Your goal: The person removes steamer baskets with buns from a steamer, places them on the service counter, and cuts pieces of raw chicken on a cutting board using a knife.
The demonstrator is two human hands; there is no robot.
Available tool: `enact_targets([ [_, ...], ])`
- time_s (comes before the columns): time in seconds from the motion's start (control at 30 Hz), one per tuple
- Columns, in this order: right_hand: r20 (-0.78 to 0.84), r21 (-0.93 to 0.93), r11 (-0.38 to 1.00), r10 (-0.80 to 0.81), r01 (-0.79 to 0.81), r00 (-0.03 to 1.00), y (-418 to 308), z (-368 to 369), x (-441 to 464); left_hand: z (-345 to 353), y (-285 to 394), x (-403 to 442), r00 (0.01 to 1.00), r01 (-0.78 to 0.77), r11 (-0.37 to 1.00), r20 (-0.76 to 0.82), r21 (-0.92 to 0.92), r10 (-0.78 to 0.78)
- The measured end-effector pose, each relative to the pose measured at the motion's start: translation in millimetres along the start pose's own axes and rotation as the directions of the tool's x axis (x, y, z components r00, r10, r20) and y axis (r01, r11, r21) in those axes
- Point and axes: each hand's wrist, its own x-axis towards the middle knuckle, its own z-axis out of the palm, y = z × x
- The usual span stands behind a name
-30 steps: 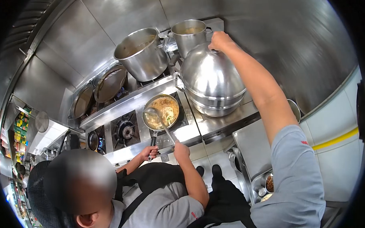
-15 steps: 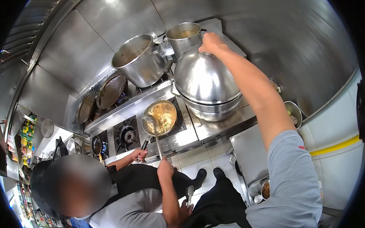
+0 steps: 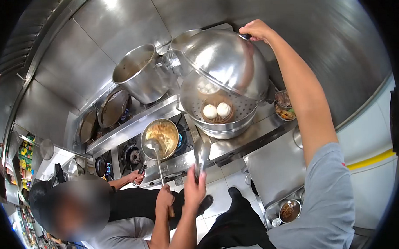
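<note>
My right hand (image 3: pixel 257 31) grips the black knob of a domed steel lid (image 3: pixel 225 57), which is raised and tilted over the steamer (image 3: pixel 235 130). On the perforated steamer tray (image 3: pixel 246 106) sits a bamboo basket (image 3: pixel 218 118) holding two white buns (image 3: pixel 217 110). Behind it, partly under the lid, is another basket with white pieces (image 3: pixel 208 87). My left hand (image 3: pixel 195 190) is closed around metal tongs (image 3: pixel 202 151), whose tips point up just in front of the steamer.
On my left a co-worker holds a pan (image 3: pixel 160 139) and a ladle (image 3: pixel 159 161) over the stove. A large pot (image 3: pixel 138 80) stands behind. Small food bowls (image 3: pixel 285 110) are right of the steamer. A metal counter (image 3: pixel 275 163) stands nearer.
The lid has come up off the steamer and tilted, exposing the baskets. My left hand has risen from low down with the tongs. The co-worker's pan has shifted left in view.
</note>
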Motion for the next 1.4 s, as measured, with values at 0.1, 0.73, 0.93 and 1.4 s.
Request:
enact_targets([
  [0.1, 0.029, 0.133, 0.991, -0.012, 0.008, 1.000, 5.6, -9.5, 1.3, -1.9, 29.2, 86.6, 0.938, -0.227, 0.898, -0.164, 0.377, 0.306],
  [0.73, 0.056, 0.208, 0.976, -0.074, 0.061, 0.996, 24.8, -14.8, 16.8, 17.5, 135.6, 352.0, 0.850, -0.448, 0.158, 0.474, 0.880, -0.229],
  [0.93, 0.032, 0.202, 0.977, -0.081, 0.073, 0.996, 22.5, -11.7, 16.6, 13.2, 136.6, 354.0, 0.874, -0.414, 0.188, 0.446, 0.891, -0.192],
  [1.4, -0.033, 0.140, 0.988, -0.068, 0.072, 0.997, 14.2, -2.3, 19.9, -62.6, 243.6, 255.0, 0.921, -0.372, 0.220, 0.388, 0.902, -0.034],
])
